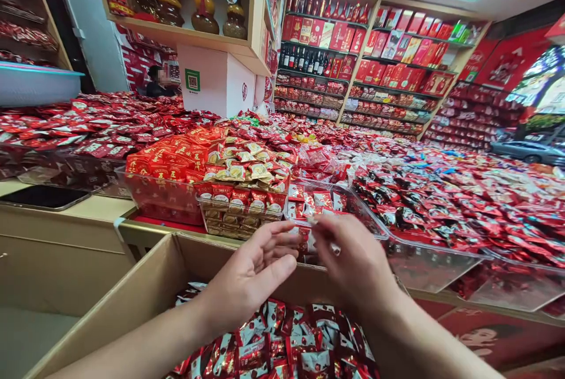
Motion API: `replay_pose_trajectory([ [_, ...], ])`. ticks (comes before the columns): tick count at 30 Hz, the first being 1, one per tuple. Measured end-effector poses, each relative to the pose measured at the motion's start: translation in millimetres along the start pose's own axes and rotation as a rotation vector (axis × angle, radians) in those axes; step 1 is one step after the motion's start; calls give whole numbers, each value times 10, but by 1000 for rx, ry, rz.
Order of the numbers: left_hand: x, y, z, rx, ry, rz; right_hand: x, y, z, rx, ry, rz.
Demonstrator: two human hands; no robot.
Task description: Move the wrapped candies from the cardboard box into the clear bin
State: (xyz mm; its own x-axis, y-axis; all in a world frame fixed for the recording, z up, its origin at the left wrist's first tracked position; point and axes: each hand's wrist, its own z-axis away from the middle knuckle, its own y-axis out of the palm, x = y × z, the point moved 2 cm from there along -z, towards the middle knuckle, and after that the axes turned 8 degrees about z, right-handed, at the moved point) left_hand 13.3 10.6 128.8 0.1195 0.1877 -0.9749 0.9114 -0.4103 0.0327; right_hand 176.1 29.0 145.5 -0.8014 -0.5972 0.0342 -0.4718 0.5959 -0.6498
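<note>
My left hand [251, 273] is held over the cardboard box [119, 296], its fingers loosely stretched and the palm turned inward, with nothing in it. My right hand [355, 249] is curled at the near edge of a clear plastic tray [368, 217]. Pale wrapper bits show at its fingertips, so it seems to grip a small wrapped candy [312, 220]; the fingers partly hide it. Red-and-white wrapped candies [324, 198] lie in that tray. Below both hands, the box holds many similar red, white and dark packets [265, 349].
Left of the tray stand a bin of gold durian packets [242, 205] and one of red packets [168, 173]. Heaped candy trays [436, 202] spread to the right. A dark tablet-like device [44, 196] lies on the left counter. A person [161, 82] is farther back.
</note>
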Motion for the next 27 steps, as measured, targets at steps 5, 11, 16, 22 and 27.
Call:
replay_pose_trajectory([
  [5,265,-428,-186,30,221,-713,-664,190,-521,173,167,271],
  [11,644,-710,-283,63,212,-1009,-988,730,-816,547,121,383],
  [16,703,-685,-266,99,220,-1212,-1031,886,-772,634,102,336],
  [22,734,-667,-289,96,225,-1339,-1082,867,-675,680,199,204],
  [27,747,-649,-285,88,247,-1341,-1109,876,-676,659,296,165],
])
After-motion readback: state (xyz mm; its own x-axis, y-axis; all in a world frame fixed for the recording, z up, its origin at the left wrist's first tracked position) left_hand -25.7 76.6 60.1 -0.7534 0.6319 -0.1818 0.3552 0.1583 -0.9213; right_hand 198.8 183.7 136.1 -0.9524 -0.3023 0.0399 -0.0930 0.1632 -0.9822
